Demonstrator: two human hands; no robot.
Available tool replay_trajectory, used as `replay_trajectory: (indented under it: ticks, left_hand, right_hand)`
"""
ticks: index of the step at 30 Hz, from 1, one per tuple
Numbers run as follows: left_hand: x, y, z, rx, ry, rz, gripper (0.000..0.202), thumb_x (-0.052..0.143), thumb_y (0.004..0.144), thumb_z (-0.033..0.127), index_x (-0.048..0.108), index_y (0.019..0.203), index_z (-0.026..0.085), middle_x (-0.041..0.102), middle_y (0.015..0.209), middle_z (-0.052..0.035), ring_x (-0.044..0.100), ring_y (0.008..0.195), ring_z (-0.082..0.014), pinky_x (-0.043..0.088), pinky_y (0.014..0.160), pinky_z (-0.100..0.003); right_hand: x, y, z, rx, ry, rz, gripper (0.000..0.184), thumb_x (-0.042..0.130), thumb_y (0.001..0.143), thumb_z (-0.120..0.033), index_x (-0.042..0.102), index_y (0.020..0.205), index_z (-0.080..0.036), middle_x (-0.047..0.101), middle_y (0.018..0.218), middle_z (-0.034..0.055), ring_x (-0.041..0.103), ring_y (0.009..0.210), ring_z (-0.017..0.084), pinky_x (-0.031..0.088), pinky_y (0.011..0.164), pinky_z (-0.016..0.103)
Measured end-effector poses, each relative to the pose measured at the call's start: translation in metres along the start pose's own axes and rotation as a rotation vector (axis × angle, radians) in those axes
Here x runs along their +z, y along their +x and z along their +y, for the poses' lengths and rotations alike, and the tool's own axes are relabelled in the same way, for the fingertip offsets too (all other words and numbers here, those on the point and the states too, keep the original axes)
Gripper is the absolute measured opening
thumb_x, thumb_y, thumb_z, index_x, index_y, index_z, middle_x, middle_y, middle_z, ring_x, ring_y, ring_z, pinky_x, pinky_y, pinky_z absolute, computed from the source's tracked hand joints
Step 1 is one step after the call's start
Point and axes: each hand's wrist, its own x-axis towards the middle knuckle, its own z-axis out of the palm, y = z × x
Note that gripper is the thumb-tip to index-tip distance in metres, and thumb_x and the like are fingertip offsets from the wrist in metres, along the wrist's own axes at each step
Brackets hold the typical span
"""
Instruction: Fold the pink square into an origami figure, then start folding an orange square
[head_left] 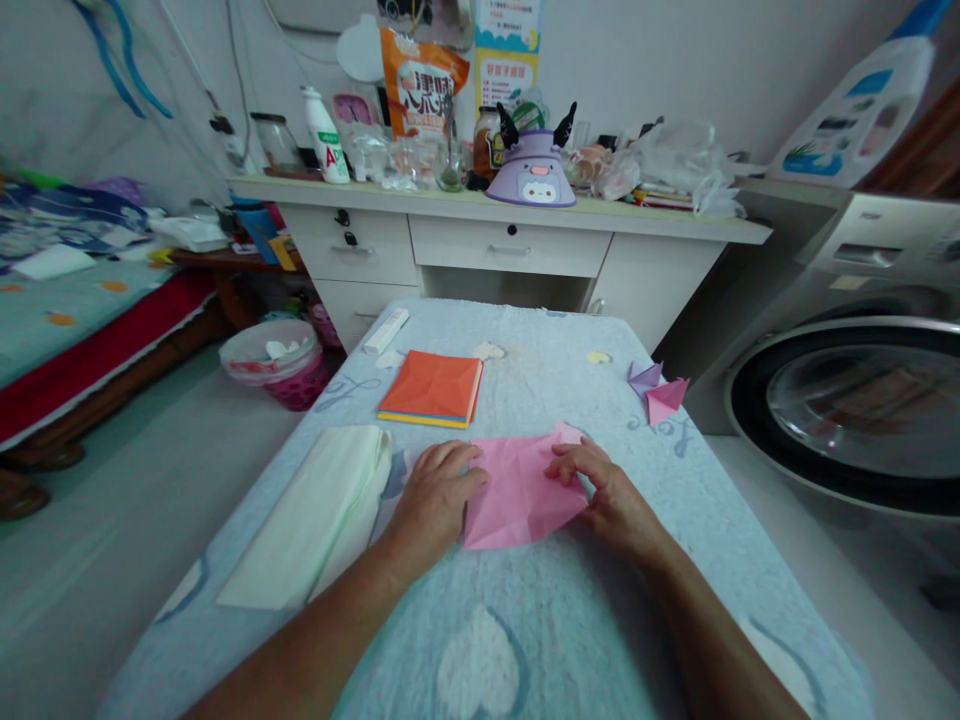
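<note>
A creased sheet of pink paper [517, 495] is held just over the cloth-covered table between my two hands. My left hand [439, 490] grips its left edge, thumb on top. At the right edge, my right hand [604, 492] pinches the paper with curled fingers. Beyond my left hand lies a stack of square coloured paper [433, 388], orange on top. Left of that hand rests a folded pale green-white sheet [319, 520]. Two small folded paper pieces, one purple [643, 377] and one pink [666, 400], sit near the table's right edge.
The table [480, 600] has a light blue patterned cloth. A small white box [386, 331] lies at its far left. Behind stands a white desk [517, 248] crowded with bottles, jars and a purple visor [534, 180]. A washing machine [862, 400] is at right, a pink bin [289, 375] at left.
</note>
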Motion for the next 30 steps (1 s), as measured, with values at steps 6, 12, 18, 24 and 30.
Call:
replay_trajectory:
  ticks: [6,12,18,24,30]
  left_hand:
    - [-0.018,0.001,0.013,-0.012,-0.243,0.031,0.023,0.046,0.089,0.019,0.065,0.1,0.019,0.069,0.103,-0.0058,0.06,0.101,-0.0201,0.045,0.092,-0.038]
    - [-0.005,-0.008,0.036,0.093,-0.128,-0.095,0.035,0.067,0.078,0.033,0.061,0.109,0.017,0.069,0.107,-0.0095,0.063,0.096,-0.0258,0.049,0.086,-0.043]
    - [0.013,-0.012,0.03,0.157,-0.073,0.033,0.025,0.043,0.089,0.007,0.064,0.099,0.017,0.071,0.092,-0.0056,0.065,0.085,-0.0183,0.05,0.077,-0.034]
    - [0.001,-0.007,0.026,0.269,-0.065,0.098,0.015,0.052,0.093,0.018,0.064,0.1,0.021,0.069,0.101,-0.0028,0.059,0.1,-0.0182,0.044,0.09,-0.035]
    - [-0.007,-0.006,0.026,0.238,0.062,0.037,0.005,0.061,0.088,0.019,0.064,0.092,0.021,0.069,0.096,-0.0008,0.057,0.099,-0.0198,0.037,0.091,-0.04]
  right_hand:
    - [0.004,-0.001,-0.004,-0.02,-0.109,-0.009,0.021,0.055,0.071,-0.012,0.05,0.088,-0.023,0.064,0.086,0.0006,0.064,0.093,0.02,0.025,0.108,0.054]
    - [0.008,-0.001,-0.011,-0.092,-0.126,0.059,0.027,0.055,0.068,-0.01,0.047,0.09,-0.023,0.06,0.083,0.0,0.061,0.084,0.018,0.03,0.106,0.049]
    - [0.008,0.0,-0.012,-0.08,-0.113,0.021,0.038,0.055,0.072,-0.012,0.051,0.108,-0.022,0.063,0.104,0.0076,0.057,0.104,0.024,0.026,0.107,0.051]
    - [0.005,0.002,0.0,-0.067,-0.201,-0.001,0.019,0.057,0.075,-0.014,0.061,0.091,-0.024,0.066,0.106,0.0054,0.055,0.11,0.024,0.023,0.106,0.049]
    - [0.008,0.004,-0.002,-0.089,-0.201,-0.005,0.011,0.06,0.074,-0.013,0.058,0.08,-0.022,0.065,0.095,0.0046,0.056,0.096,0.021,0.035,0.092,0.039]
